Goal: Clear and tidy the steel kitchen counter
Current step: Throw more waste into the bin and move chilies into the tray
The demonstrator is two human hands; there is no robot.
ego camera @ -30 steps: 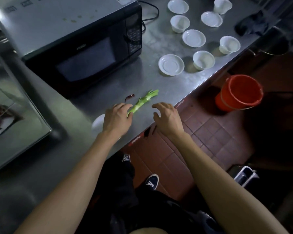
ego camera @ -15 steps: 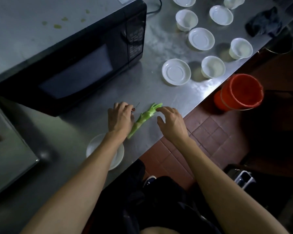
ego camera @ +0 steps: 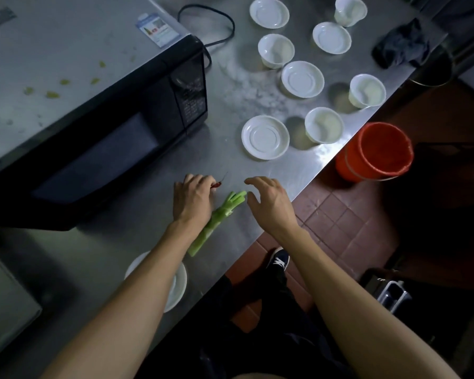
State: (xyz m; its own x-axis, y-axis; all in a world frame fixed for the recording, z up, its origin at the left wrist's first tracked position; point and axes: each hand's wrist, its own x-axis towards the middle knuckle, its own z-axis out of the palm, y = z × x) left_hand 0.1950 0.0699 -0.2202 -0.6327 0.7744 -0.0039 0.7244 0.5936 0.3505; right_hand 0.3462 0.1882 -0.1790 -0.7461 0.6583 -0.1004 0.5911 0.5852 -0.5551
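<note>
A green vegetable stalk (ego camera: 219,214) lies on the steel counter (ego camera: 230,165) near its front edge. A small red chilli (ego camera: 218,184) lies just beyond it. My left hand (ego camera: 193,199) pinches the chilli at its fingertips, with the wrist over the stalk's lower part. My right hand (ego camera: 268,202) hovers with relaxed, spread fingers right beside the stalk's leafy end, holding nothing. A white saucer (ego camera: 179,283) sits under my left forearm, partly hidden.
A black microwave (ego camera: 115,138) fills the counter's left side. Several white saucers (ego camera: 265,137) and small white cups (ego camera: 324,125) stand at the back right, with a dark cloth (ego camera: 401,43) behind them. An orange bucket (ego camera: 378,151) stands on the tiled floor beside the counter.
My left hand has reached forward past the stalk and closed its fingertips on the red chilli. My right hand has stayed beside the stalk's leafy end.
</note>
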